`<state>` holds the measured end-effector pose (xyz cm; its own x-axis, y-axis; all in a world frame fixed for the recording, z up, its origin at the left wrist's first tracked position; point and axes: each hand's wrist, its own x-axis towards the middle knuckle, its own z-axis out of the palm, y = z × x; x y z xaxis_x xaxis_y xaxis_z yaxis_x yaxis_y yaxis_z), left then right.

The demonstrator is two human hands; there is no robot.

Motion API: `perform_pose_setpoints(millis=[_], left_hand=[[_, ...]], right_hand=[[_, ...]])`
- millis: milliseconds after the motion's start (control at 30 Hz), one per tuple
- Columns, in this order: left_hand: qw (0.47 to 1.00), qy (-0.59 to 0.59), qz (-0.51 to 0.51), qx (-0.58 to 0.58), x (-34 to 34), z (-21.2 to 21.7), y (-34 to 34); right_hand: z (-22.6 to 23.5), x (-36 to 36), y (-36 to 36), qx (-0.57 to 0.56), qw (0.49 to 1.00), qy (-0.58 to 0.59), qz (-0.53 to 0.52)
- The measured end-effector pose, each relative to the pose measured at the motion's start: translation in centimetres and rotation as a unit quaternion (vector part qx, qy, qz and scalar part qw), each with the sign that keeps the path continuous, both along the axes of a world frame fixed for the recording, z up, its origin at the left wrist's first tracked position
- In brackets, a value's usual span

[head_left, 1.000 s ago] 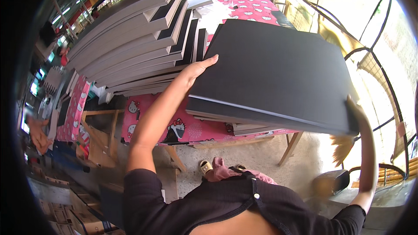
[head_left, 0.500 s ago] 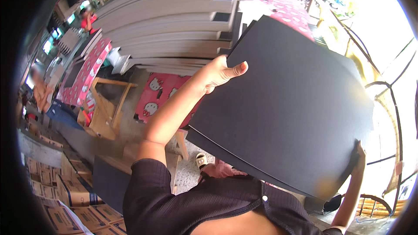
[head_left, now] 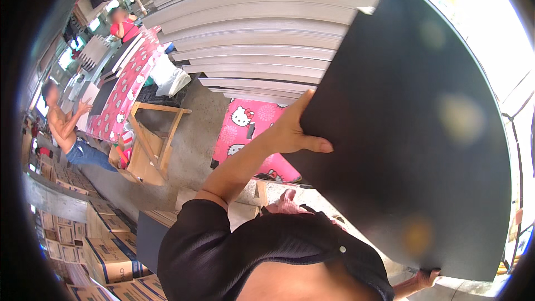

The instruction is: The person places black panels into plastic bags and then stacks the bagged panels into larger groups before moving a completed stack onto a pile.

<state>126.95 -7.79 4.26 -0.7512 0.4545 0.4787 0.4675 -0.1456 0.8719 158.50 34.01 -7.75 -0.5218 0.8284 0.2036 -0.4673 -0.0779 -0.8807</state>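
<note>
A large flat black board (head_left: 384, 95) is raised in front of me on the right, tilted up with its broad face toward me. My left hand (head_left: 298, 131) grips its left edge, thumb on the near face and fingers behind. At the bottom edge, my right hand (head_left: 427, 278) closes round the board near its lower corner. Whether one sheet or several are held does not show. Just left of the board, a tall stack of light grey-edged boards (head_left: 262, 28) rises behind a pink patterned table top (head_left: 239, 125).
Another pink-covered table (head_left: 131, 78) stands to the left on a wooden frame (head_left: 153, 150), with two people (head_left: 69, 122) beside it. Cardboard boxes (head_left: 111, 256) are piled at the lower left. A dark panel (head_left: 153, 242) leans by my left elbow.
The board has swung up and to the right, now more upright and closer to me. My left hand moved lower; my right hand shifted down and left along it.
</note>
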Motion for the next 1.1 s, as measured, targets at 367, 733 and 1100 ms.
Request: perform_pose_setpoints(millis=[367, 733, 1100], left_hand=[[0.979, -0.029, 0.185, 0.078, -1.4, -5.3, -23.7], [0.943, -0.057, 0.252, 0.209, -4.4, -8.9, -29.3], [0.771, 0.387, 0.420, -0.281, 1.7, 12.2, -16.6]], right_hand=[[-2.9, -15.0, -8.6, 0.139, 0.971, 0.101, 0.168], [-6.1, -24.6, -7.2, 0.102, 0.926, 0.059, 0.358], [-2.9, -24.7, -11.2, 0.085, 0.962, 0.000, 0.260]])
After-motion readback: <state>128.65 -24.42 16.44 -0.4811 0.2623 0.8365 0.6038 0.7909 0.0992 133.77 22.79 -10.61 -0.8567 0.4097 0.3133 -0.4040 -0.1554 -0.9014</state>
